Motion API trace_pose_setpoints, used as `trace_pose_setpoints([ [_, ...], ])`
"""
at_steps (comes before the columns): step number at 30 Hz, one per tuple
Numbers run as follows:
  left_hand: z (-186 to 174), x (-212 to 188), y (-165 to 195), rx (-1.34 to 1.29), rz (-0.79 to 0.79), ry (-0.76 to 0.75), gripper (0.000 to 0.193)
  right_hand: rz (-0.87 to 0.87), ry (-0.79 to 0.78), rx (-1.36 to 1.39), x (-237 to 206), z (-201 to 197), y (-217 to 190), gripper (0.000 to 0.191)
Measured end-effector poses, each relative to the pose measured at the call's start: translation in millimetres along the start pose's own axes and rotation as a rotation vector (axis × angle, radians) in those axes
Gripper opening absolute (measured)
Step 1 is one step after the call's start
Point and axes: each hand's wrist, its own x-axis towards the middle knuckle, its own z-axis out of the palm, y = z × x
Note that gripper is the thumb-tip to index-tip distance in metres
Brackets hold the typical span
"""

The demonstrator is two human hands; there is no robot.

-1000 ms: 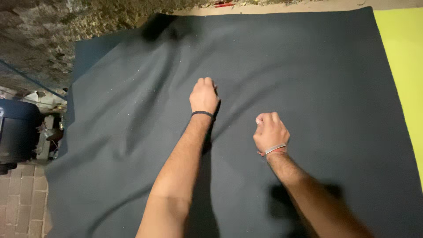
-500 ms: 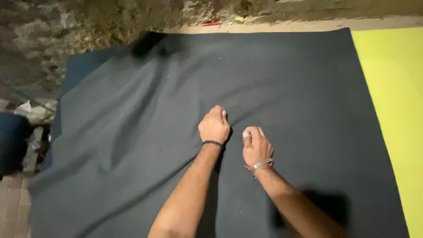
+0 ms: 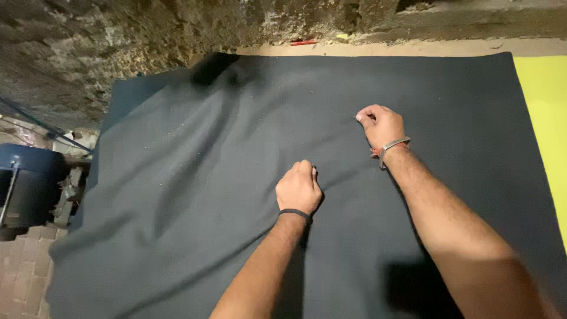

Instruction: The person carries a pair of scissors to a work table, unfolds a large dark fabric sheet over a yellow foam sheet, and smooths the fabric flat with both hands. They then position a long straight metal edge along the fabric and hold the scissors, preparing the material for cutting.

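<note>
Head view showed the left hand (image 3: 299, 188) fisted, pressing the dark cloth (image 3: 236, 177); the right hand (image 3: 383, 125) curled closed nearby on it, fingertips hidden. Cloth's near edge was cut off.

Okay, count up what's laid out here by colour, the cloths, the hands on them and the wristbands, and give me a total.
Dark grey fabric sheet: 1
Yellow-green fabric sheet: 1
Bare hands, left hand and right hand, both closed on the grey sheet: 2
Black wristband: 1
Silver metal bracelet: 1
Blue barrel-shaped container: 1
Total: 7
</note>
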Motion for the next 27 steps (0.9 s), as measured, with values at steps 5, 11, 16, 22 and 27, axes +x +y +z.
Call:
trace_pose_setpoints([
  [5, -0.5, 2.9, 3.9, 0.014, -0.009, -0.009, 0.016, -0.106, -0.114, -0.244, 11.7, -1.4, 1.9, 0.016],
  [11, -1.2, 5.3, 3.9, -0.001, 0.009, 0.018, 0.015, -0.041, -0.13, -0.194, 31.6, 14.4, -7.7, 0.014],
  [16, -1.5, 9.5, 1.4, -0.009, 0.004, -0.005, 0.013, 0.161, -0.129, 0.384, 59.1, 68.6, -30.9, 0.013],
  [22, -2.5, 9.7, 1.5, -0.037, 0.014, -0.013, 0.012, -0.244, 0.012, 0.04, 97.6, 104.9, -25.7, 0.01],
  [27, -2.6, 10.5, 2.5, -0.04, -0.001, -0.024, 0.013, -0.412, -0.039, -0.238, 113.3, 109.7, -21.9, 0.014],
])
